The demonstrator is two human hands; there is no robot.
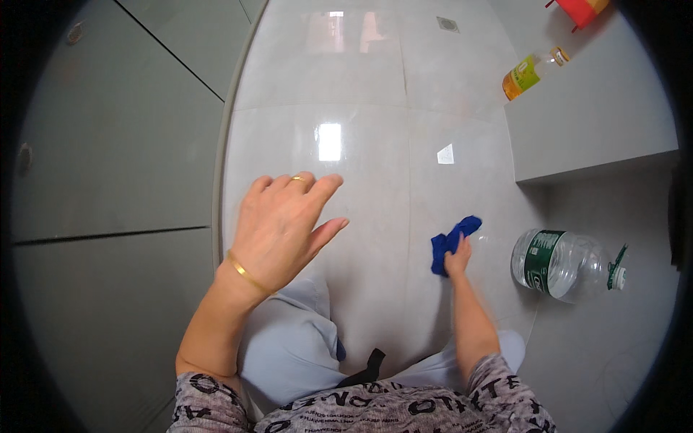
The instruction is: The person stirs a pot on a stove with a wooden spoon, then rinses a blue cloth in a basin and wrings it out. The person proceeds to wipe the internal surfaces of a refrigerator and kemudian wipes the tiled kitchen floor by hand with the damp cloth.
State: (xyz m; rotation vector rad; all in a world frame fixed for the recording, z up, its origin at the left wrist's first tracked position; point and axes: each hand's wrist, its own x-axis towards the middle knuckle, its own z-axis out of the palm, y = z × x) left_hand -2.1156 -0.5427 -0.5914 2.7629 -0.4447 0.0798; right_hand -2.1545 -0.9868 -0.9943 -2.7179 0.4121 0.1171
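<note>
My left hand (281, 230), with a gold ring and a gold bangle, is raised with its back to the camera. Its thumb stands apart from the fingers and it holds nothing. Down at the glossy pale tiled floor (368, 216), my right hand (459, 255) grips a bunched dark blue cloth (445, 248). The cloth sticks out beyond the fingers on both sides, and part of the grip is hidden.
Grey cabinet fronts (119, 135) line the left. On the right, a large clear plastic water bottle (563, 265) lies on its side beneath a grey ledge (590, 119). A smaller bottle with amber liquid (530, 74) is at the ledge. A floor drain (448, 24) lies farther off.
</note>
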